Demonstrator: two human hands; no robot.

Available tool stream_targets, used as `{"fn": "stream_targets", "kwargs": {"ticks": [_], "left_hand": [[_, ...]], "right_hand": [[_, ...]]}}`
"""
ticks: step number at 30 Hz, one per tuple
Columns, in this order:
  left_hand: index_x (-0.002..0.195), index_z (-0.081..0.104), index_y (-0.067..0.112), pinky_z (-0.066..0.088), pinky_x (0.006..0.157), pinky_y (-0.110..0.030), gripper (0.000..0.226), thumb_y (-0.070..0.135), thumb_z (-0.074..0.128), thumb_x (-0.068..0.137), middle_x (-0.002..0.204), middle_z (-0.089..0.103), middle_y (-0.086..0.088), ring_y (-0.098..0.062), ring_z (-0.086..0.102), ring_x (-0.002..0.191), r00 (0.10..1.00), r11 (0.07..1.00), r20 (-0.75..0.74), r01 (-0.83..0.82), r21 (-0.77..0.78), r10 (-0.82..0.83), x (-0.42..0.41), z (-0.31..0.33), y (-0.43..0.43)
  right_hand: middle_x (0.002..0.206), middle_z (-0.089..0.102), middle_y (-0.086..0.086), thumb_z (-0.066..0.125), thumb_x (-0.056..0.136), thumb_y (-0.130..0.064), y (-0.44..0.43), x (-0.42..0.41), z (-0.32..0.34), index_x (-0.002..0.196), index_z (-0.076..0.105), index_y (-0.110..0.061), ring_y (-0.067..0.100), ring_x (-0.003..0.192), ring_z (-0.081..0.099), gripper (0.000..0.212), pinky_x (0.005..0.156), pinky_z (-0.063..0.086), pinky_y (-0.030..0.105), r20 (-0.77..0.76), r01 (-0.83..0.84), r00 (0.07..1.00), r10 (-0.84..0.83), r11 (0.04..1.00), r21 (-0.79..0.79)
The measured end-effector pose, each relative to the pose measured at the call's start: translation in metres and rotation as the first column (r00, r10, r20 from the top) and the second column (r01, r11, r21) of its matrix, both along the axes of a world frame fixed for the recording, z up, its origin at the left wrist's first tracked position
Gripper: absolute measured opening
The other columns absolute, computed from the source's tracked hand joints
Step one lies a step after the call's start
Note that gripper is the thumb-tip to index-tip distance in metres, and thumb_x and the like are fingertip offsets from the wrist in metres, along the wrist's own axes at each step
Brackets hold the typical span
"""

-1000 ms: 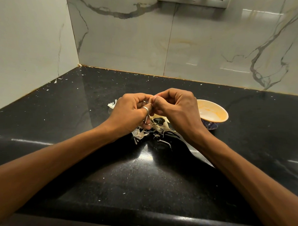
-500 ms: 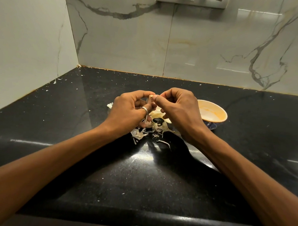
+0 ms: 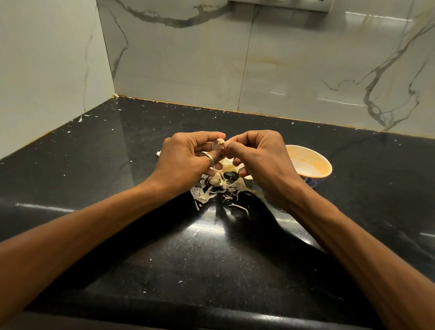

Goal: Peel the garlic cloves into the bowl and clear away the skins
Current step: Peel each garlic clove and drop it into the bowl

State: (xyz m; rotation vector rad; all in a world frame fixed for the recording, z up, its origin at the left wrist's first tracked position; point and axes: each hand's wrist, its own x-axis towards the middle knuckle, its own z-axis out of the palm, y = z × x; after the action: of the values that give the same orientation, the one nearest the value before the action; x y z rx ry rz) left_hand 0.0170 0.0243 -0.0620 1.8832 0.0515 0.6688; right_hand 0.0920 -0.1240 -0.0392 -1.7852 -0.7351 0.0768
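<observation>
Garlic peeling at a counter corner, seen from above the forearms. The garlic clove (image 3: 219, 146) is held just above the centre of the view, between the two hands, and clear of the counter. The left hand (image 3: 187, 161) sits at 9 o'clock of the clove, its fingers curled and pinching the clove's body between thumb and fingertips; a plain metal ring (image 3: 210, 160) circles one finger. The right hand (image 3: 258, 161) sits at 3 o'clock of the clove, with fingers bent and thumb and forefinger nipping the clove's pointed upper end. The clove is pale, smooth and teardrop-shaped, with a brownish patch at its tip. At 6 o'clock, directly beneath the hands, the loose skins (image 3: 218, 187) lie in a heap on the counter (image 3: 208, 263); they are thin, papery, cream-white strips with curled, frayed ends. At 3 o'clock of the right hand stands the bowl (image 3: 312, 165), round and shallow, with a glossy pale inside smeared orange and a dark patterned outside; the wrist hides its near edge. The counter is polished black stone, flecked with white and scattered with tiny skin fragments. The walls at 12 and 9 o'clock are glossy grey-veined marble tiles.
</observation>
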Motion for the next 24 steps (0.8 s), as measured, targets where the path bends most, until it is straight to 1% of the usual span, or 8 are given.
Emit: {"fn": "stream_targets", "kwargs": {"ticks": [5, 10, 14, 17, 20, 22, 24], "left_hand": [[0.124, 0.069, 0.012, 0.061, 0.062, -0.026, 0.034, 0.006, 0.072, 0.091, 0.093, 0.077, -0.003, -0.017, 0.076, 0.073, 1.000, 1.000, 0.001, 0.000, -0.004, 0.000, -0.001, 0.002, -0.001], [0.122, 0.070, 0.009, 0.062, 0.063, -0.028, 0.032, 0.003, 0.072, 0.090, 0.097, 0.077, -0.004, -0.016, 0.076, 0.075, 1.000, 1.000, -0.013, -0.007, 0.025, 0.007, -0.001, 0.001, 0.000], [0.126, 0.069, 0.010, 0.062, 0.070, -0.029, 0.039, 0.003, 0.074, 0.088, 0.104, 0.076, -0.005, -0.015, 0.076, 0.087, 0.996, 0.997, -0.060, 0.072, 0.004, -0.071, -0.001, 0.003, 0.001], [0.128, 0.066, 0.009, 0.062, 0.073, -0.028, 0.038, 0.004, 0.070, 0.091, 0.107, 0.075, -0.011, -0.019, 0.075, 0.095, 0.985, 0.986, -0.071, 0.155, -0.059, -0.159, -0.002, 0.008, 0.001], [0.123, 0.067, 0.009, 0.062, 0.077, -0.031, 0.030, 0.000, 0.064, 0.094, 0.104, 0.074, -0.018, -0.024, 0.074, 0.098, 0.971, 0.968, -0.073, 0.216, -0.131, -0.227, -0.003, 0.011, 0.000], [0.121, 0.066, 0.005, 0.062, 0.083, -0.033, 0.028, -0.003, 0.061, 0.095, 0.106, 0.074, -0.021, -0.027, 0.074, 0.101, 0.966, 0.949, -0.066, 0.233, -0.211, -0.251, -0.003, 0.012, -0.001], [0.123, 0.064, 0.000, 0.061, 0.085, -0.030, 0.028, -0.005, 0.059, 0.095, 0.107, 0.073, -0.021, -0.027, 0.074, 0.101, 0.964, 0.923, -0.054, 0.232, -0.307, -0.260, -0.003, 0.013, -0.003]], "right_hand": [[0.076, 0.071, 0.006, 0.068, 0.090, -0.012, 0.001, 0.000, -0.001, 0.081, 0.074, -0.014, 0.009, 0.064, 0.061, 0.011, 0.051, 0.047, 0.022, -0.021, 0.002, 1.000, -0.002, 1.000, 0.016], [0.078, 0.072, 0.010, 0.070, 0.085, -0.017, 0.003, -0.002, -0.003, 0.075, 0.072, -0.016, 0.010, 0.064, 0.057, 0.011, 0.054, 0.045, 0.028, -0.033, 0.018, 0.999, -0.017, 1.000, 0.020], [0.071, 0.062, 0.006, 0.069, 0.086, -0.014, 0.001, -0.001, -0.002, 0.076, 0.069, -0.010, 0.011, 0.063, 0.051, 0.010, 0.050, 0.041, 0.026, -0.109, 0.016, 0.994, -0.009, 0.998, 0.062], [0.067, 0.059, 0.003, 0.067, 0.087, -0.010, 0.000, 0.003, 0.000, 0.075, 0.067, -0.010, 0.010, 0.058, 0.047, 0.012, 0.048, 0.037, 0.024, -0.182, -0.001, 0.983, 0.021, 0.995, 0.105], [0.067, 0.056, 0.003, 0.066, 0.087, -0.007, 0.000, 0.004, 0.001, 0.077, 0.067, -0.008, 0.008, 0.055, 0.045, 0.009, 0.046, 0.036, 0.020, -0.237, -0.027, 0.970, 0.058, 0.991, 0.130], [0.065, 0.055, 0.003, 0.065, 0.087, -0.006, 0.001, 0.003, 0.001, 0.078, 0.067, -0.006, 0.007, 0.053, 0.045, 0.009, 0.045, 0.036, 0.019, -0.259, -0.029, 0.964, 0.066, 0.989, 0.143], [0.064, 0.054, 0.002, 0.065, 0.088, -0.006, 0.001, 0.003, 0.001, 0.077, 0.067, -0.006, 0.007, 0.052, 0.044, 0.010, 0.045, 0.036, 0.019, -0.274, -0.023, 0.959, 0.066, 0.988, 0.154]]}}
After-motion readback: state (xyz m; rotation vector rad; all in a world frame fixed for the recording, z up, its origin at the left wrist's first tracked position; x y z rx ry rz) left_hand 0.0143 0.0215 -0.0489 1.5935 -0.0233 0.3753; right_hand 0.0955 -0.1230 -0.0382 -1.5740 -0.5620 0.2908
